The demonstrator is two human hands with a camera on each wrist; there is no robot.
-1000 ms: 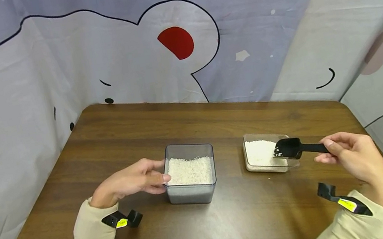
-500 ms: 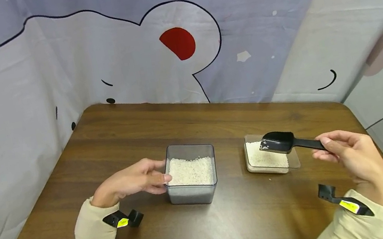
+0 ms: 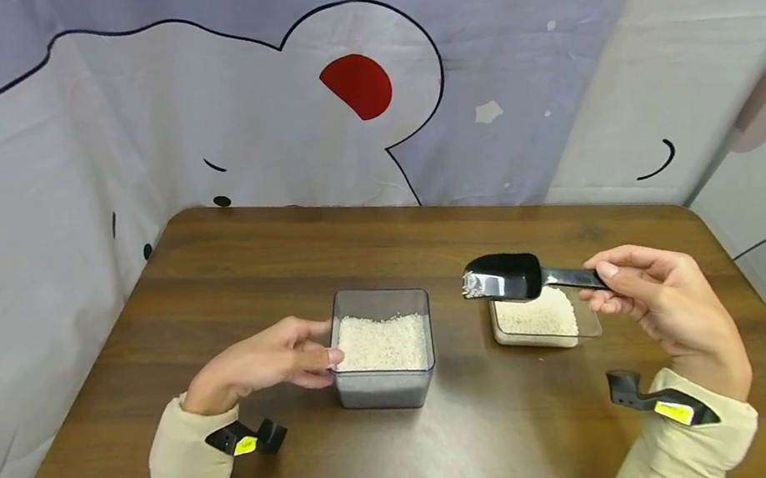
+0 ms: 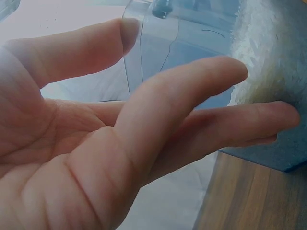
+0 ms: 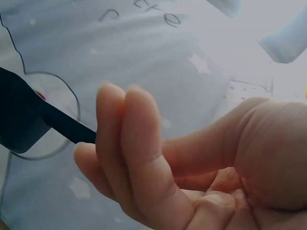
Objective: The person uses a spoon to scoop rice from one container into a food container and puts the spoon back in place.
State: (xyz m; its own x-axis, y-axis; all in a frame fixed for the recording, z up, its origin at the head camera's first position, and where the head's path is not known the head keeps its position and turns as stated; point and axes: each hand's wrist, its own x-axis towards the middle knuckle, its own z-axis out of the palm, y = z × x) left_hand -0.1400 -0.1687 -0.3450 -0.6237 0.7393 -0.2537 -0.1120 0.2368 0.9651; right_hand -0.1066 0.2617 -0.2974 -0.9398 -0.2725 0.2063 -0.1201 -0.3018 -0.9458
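Note:
My left hand holds the left side of a deep grey see-through container, its thumb at the rim and its fingers along the outer wall. White rice fills much of that container. In the left wrist view the thumb meets the clear edge. My right hand pinches the handle of a black scoop, raised between the two containers with grains showing at its lip. Below and right of the scoop is a shallow clear container of rice.
Both containers stand on a brown wooden table. A printed curtain hangs behind its far edge. A few stray grains lie just in front of the shallow container.
My right hand has lifted the scoop out of the shallow container's rice and carried it left, toward the deep container. The left hand and both containers stay in place.

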